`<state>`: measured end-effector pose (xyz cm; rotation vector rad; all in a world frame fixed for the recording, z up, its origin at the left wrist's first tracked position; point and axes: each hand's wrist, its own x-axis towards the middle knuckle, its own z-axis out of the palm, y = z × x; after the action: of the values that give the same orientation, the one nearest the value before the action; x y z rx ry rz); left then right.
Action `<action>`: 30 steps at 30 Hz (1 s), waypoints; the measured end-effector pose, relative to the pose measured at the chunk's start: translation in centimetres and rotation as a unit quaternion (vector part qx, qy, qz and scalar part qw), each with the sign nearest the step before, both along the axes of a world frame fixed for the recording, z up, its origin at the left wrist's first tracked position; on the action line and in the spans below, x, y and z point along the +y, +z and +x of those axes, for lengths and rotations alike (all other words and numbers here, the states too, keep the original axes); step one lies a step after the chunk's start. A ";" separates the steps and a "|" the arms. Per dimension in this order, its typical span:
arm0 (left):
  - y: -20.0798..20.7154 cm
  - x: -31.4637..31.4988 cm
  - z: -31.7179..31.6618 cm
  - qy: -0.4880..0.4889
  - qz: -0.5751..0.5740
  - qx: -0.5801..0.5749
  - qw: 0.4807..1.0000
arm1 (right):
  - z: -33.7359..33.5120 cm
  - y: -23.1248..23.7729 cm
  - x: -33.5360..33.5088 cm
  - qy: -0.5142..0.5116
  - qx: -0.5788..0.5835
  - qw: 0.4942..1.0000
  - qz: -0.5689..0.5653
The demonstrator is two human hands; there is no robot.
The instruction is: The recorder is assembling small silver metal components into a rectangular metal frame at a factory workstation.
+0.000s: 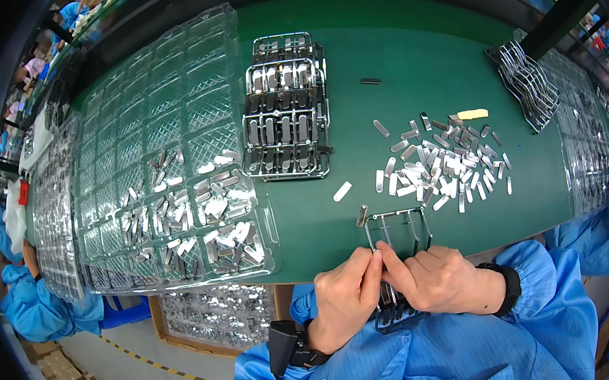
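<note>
L hand (346, 287) & R hand (432, 277) hold a metal rack (394, 213) btwn them at table (358, 132) edge. Just beyond grip, to R: pile of small metal strips (450, 167), yellow scrap (472, 114) on far side. Beyond grip, to L: stacked racks (285, 110); farther L, clear tray (164, 123) w/ more strips.

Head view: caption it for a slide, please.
Left hand and right hand hold a metal frame near loose silvery pieces on a green table.

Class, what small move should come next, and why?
Perhaps work a dark strip free of the wire frame: the left hand and right hand pinch together at it, strips show in its near end, its far end looks bare, and loose strips lie beyond.
</note>
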<state>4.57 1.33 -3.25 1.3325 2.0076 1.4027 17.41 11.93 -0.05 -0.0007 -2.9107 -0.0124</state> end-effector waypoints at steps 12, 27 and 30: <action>1.2 3.0 -0.4 -0.025 0.091 0.067 0.993 | -0.5 1.2 2.5 -0.019 0.044 0.996 -0.073; 0.0 5.7 -2.2 -0.039 0.070 0.159 0.984 | -3.2 3.4 8.3 -0.020 -0.134 0.915 -0.381; -0.1 5.7 -2.1 -0.027 0.054 0.135 0.989 | -3.8 3.8 8.4 -0.029 -0.178 0.902 -0.392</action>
<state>2.47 7.02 -3.35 1.6912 2.0654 1.3878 13.65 20.35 3.70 -0.2409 -3.0271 1.2590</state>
